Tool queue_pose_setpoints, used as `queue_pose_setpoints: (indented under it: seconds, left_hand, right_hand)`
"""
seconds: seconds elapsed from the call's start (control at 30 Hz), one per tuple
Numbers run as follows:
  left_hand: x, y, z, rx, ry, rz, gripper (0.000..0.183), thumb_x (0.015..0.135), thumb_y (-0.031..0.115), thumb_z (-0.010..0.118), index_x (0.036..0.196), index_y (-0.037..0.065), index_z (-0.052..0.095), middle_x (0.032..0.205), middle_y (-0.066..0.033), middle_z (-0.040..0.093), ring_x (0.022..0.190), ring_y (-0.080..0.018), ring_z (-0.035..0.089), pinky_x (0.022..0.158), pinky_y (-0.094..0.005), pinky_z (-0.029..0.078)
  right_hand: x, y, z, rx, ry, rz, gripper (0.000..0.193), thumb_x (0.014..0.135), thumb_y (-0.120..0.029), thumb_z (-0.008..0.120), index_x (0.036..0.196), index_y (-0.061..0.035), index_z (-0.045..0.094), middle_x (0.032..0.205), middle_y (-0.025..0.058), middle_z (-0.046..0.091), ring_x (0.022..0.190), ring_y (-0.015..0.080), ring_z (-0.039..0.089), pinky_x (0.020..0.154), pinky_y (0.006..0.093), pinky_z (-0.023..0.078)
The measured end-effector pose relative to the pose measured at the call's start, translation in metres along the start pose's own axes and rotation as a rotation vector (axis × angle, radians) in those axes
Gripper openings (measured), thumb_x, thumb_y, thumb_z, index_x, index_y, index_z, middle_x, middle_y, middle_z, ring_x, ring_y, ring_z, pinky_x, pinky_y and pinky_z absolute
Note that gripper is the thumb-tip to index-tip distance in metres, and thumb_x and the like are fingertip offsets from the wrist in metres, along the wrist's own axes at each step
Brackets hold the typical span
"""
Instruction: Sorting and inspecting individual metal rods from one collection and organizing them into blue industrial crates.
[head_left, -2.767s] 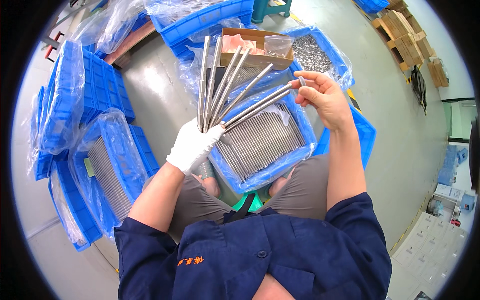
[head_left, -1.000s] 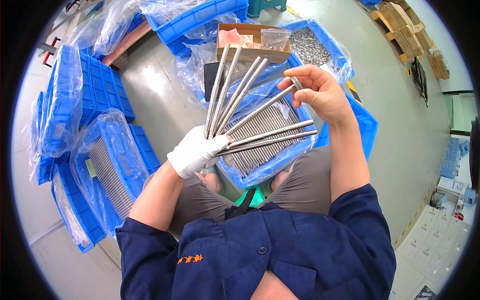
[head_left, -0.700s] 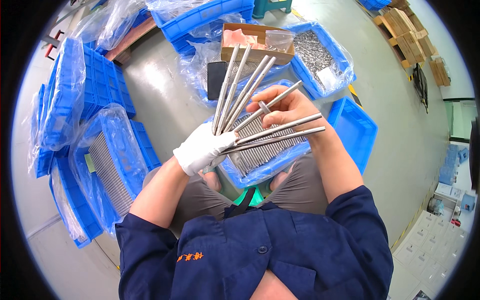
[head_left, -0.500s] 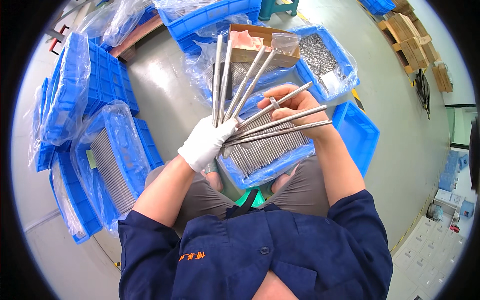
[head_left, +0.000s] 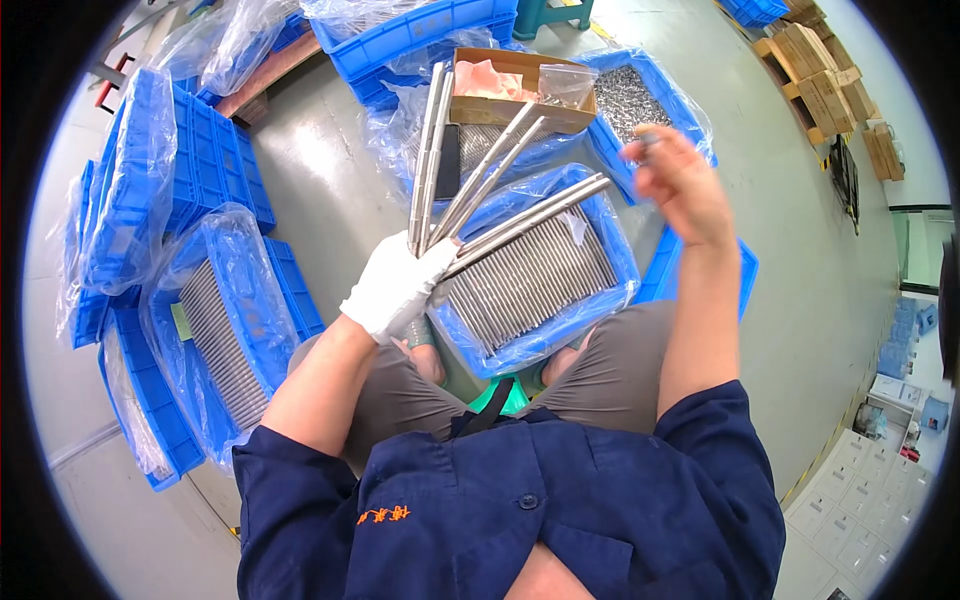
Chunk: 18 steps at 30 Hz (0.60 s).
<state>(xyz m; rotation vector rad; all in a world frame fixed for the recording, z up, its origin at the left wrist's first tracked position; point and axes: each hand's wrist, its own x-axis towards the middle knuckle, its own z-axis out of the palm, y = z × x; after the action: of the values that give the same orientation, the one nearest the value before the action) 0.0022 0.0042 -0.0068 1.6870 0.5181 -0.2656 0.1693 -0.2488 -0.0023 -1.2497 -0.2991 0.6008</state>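
Note:
My left hand point(head_left: 395, 285), in a white glove, is closed round the lower ends of several slim metal rods point(head_left: 486, 180) that fan out upward and to the right. Beneath the rods, between my knees, a blue crate lined with plastic point(head_left: 622, 262) holds rows of similar rods point(head_left: 530, 278). My bare right hand point(head_left: 692, 196) is raised on the right, blurred by motion. At its fingertips is a small dark metal piece point(head_left: 648, 138), whose kind I cannot make out. Just behind that hand stands a blue bin of small metal parts point(head_left: 628, 100).
An open cardboard box point(head_left: 545, 115) with pink cloth and a plastic bag rests on another rod crate ahead. A dark phone-like slab point(head_left: 447, 160) lies beside it. Stacked blue crates point(head_left: 215, 150) and a crate of rods point(head_left: 222, 340) stand left; an empty-looking blue bin point(head_left: 662, 268) sits right.
My right hand has moved right and away from the rods toward the bin of small parts. The right-hand rods in my left hand have drawn together, and the left hand has shifted slightly left.

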Motion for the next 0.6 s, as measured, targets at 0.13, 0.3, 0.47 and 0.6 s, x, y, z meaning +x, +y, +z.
queue_pose_setpoints:
  seconds: [0.13,0.3,0.47,0.6]
  left_hand:
    - [-0.002,-0.003,-0.005,-0.127,-0.145,-0.111,0.025,0.078,0.029,0.057,0.076,0.004,0.054,0.051,-0.001,0.047,0.042,-0.0075,0.043,0.038,-0.0202,0.032]
    - [-0.011,0.005,0.001,-0.063,-0.311,-0.156,0.029,0.075,0.031,0.06,0.081,0.003,0.056,0.056,-0.0006,0.049,0.045,-0.0076,0.043,0.039,-0.021,0.033]
    - [-0.01,-0.001,0.001,-0.141,-0.34,-0.155,0.029,0.075,0.03,0.061,0.08,0.002,0.055,0.059,0.0,0.049,0.049,-0.0074,0.044,0.039,-0.0215,0.033]
    - [-0.009,-0.005,-0.001,-0.174,-0.377,-0.154,0.029,0.075,0.029,0.061,0.082,0.002,0.055,0.058,-0.0001,0.048,0.047,-0.008,0.043,0.039,-0.0214,0.033]
  right_hand:
    - [0.004,0.003,0.0,0.008,0.113,-0.05,0.028,0.08,-0.014,0.056,0.106,-0.0021,0.051,0.092,0.0107,0.059,0.066,0.0086,0.057,0.061,0.0212,0.049]
    - [0.006,0.012,0.022,0.12,-0.136,0.061,0.028,0.079,-0.011,0.056,0.105,-0.0018,0.051,0.094,0.0121,0.059,0.068,0.0109,0.057,0.064,0.0223,0.049]
    - [0.002,0.011,0.024,0.118,-0.239,0.094,0.027,0.078,-0.008,0.055,0.105,-0.0013,0.051,0.094,0.014,0.058,0.067,0.0113,0.057,0.065,0.0237,0.049]
    - [0.001,0.011,0.027,0.176,-0.277,0.095,0.028,0.077,-0.009,0.057,0.103,-0.001,0.051,0.094,0.0142,0.058,0.065,0.0114,0.056,0.063,0.0231,0.048]
